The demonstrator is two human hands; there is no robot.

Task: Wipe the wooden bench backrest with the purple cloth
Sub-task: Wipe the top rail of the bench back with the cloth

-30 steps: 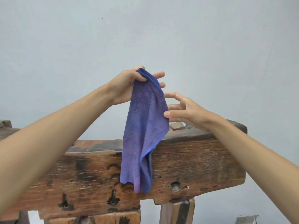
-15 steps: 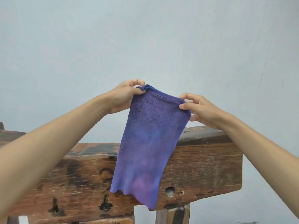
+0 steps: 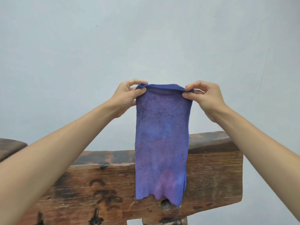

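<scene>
Purple cloth [image 3: 162, 140] held up flat in front of a pale wall [image 3: 146, 38], hanging down over the face of the wooden bench backrest [image 3: 214, 176]. Top left corner pinched by left hand [image 3: 128, 95], top right corner pinched by right hand [image 3: 204, 96], thumbs in front. Bottom edge ragged, level with dark holes in the wood.

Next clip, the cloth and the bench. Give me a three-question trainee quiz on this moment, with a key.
1. True or false: the purple cloth lies flat on the wooden backrest.
2. Which hands pinch the cloth's top edge? A left hand only; B right hand only; C both.
3. What stands behind the bench?

Key: 1 false, it hangs in the air in front of the backrest; 2 C; 3 a plain pale wall.
</scene>
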